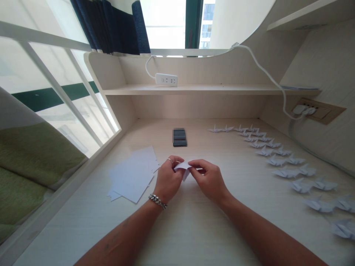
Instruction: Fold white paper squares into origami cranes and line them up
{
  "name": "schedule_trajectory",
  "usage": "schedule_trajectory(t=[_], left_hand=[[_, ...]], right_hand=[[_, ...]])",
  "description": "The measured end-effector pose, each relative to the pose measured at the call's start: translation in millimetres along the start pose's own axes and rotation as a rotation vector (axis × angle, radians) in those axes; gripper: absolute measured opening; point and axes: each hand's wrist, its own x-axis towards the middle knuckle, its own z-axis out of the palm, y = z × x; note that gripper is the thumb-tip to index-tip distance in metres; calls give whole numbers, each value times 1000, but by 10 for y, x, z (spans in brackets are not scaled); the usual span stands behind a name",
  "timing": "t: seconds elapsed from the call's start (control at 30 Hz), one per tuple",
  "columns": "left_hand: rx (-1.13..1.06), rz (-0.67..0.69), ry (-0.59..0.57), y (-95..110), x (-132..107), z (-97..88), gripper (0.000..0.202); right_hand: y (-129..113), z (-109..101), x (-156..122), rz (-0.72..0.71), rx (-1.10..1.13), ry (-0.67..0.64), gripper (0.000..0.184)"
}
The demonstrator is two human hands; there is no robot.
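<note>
Folded paper (182,169) pinched in your left hand (167,179) and right hand (210,181); squeezing too hard could crumple it.

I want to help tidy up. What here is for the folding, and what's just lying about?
For the folding:
left hand
right hand
small folded white paper
loose white paper sheets
rows of paper cranes

Just lying about:
blurred dark block
white power strip

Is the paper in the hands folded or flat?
Folded. The small white paper between the left hand and right hand has pointed, bent layers, not like the flat stack of sheets beside it.
</note>
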Motion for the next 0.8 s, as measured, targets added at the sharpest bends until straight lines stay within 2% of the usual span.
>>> schedule_trajectory(t=[0.2, 0.43, 0.57, 0.7, 0.8], left_hand=[[-47, -2, -66, -1, 3, 3, 24], [-113, -38, -75, 40, 7, 1, 27], [-125, -55, -80, 71, 14, -7, 28], [-81, -8, -73, 88, 20, -23, 28], [-59, 10, -101, 62, 26, -30, 31]], right_hand=[[2, -11, 4, -23, -23, 13, 17], [-12, -23, 4, -32, 16, -9, 17], [-11, -31, 7, 22, 82, -46, 22], [35, -28, 41, 80, 214, -97, 28], [73, -26, 73, 193, 359, -167, 33]])
